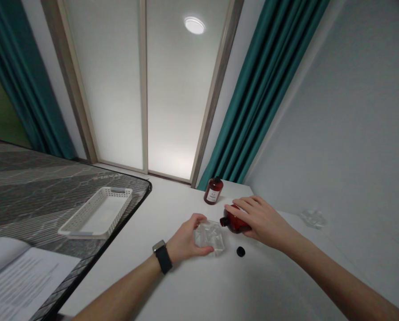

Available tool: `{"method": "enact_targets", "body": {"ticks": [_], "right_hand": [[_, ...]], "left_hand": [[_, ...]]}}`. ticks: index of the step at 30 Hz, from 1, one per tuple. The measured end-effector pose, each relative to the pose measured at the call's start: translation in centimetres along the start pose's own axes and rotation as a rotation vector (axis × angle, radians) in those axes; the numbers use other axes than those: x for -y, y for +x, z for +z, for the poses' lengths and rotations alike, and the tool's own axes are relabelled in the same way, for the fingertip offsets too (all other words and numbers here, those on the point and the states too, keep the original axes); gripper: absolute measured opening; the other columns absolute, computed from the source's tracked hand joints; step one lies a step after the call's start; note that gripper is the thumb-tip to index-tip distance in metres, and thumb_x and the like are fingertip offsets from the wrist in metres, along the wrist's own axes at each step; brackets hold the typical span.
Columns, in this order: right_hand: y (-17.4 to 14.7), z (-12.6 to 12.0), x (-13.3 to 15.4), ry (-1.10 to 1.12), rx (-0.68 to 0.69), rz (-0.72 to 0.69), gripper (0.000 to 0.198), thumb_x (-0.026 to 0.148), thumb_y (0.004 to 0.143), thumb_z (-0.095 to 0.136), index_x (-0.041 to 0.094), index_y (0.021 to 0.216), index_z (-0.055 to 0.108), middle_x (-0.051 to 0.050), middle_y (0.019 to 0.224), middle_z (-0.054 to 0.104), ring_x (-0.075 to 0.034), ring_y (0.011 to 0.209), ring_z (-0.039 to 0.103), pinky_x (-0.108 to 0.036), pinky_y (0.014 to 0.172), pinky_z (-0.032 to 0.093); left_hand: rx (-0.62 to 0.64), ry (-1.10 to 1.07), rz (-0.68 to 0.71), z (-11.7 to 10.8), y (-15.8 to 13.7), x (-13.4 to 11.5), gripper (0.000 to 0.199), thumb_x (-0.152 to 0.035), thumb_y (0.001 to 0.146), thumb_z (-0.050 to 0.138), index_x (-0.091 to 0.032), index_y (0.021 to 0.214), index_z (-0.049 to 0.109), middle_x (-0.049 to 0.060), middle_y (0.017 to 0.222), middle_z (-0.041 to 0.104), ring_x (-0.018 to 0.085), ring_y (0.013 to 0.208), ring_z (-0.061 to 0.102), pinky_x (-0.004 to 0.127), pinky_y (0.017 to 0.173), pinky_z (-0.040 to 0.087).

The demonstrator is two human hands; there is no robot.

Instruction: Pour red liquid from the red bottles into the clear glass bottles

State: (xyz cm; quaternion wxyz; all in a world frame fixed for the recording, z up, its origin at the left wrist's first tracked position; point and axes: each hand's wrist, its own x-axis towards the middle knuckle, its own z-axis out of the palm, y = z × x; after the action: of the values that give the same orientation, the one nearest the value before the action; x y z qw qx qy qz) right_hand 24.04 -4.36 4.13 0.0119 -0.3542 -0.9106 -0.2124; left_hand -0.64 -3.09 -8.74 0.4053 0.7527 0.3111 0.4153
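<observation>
My left hand (194, 238), with a dark watch on its wrist, curves its fingers round a clear plastic container (210, 237) on the white table. Beside it, my right hand (252, 218) grips a dark red-brown bottle (234, 221), tilted onto its side. The bottle's uncapped neck points left, at the container's right edge. Whether any liquid flows I cannot tell. A small black cap (240, 252) lies on the table below the bottle. Farther back stands a second red-brown bottle (213, 191), upright, with a white label and a black top.
To the left, a white plastic basket (110, 228) rests on a dark patterned surface (85, 178) with a black edge. An open book (28, 276) lies at lower left. A crumpled clear plastic piece (313, 218) is near the wall at right. Teal curtains (252, 111) hang behind the table.
</observation>
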Motion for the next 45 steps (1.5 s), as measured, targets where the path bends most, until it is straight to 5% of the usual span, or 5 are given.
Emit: {"method": "enact_targets", "body": {"ticks": [45], "right_hand": [[0.21, -0.60, 0.07, -0.020, 0.018, -0.011, 0.071, 0.020, 0.071, 0.078, 0.025, 0.134, 0.047, -0.009, 0.127, 0.063, -0.029, 0.111, 0.057, -0.044, 0.092, 0.042]], "left_hand": [[0.006, -0.078, 0.038, 0.62, -0.21, 0.72, 0.062, -0.022, 0.065, 0.080, -0.020, 0.114, 0.043, 0.006, 0.110, 0.061, 0.024, 0.101, 0.061, 0.039, 0.092, 0.050]]}}
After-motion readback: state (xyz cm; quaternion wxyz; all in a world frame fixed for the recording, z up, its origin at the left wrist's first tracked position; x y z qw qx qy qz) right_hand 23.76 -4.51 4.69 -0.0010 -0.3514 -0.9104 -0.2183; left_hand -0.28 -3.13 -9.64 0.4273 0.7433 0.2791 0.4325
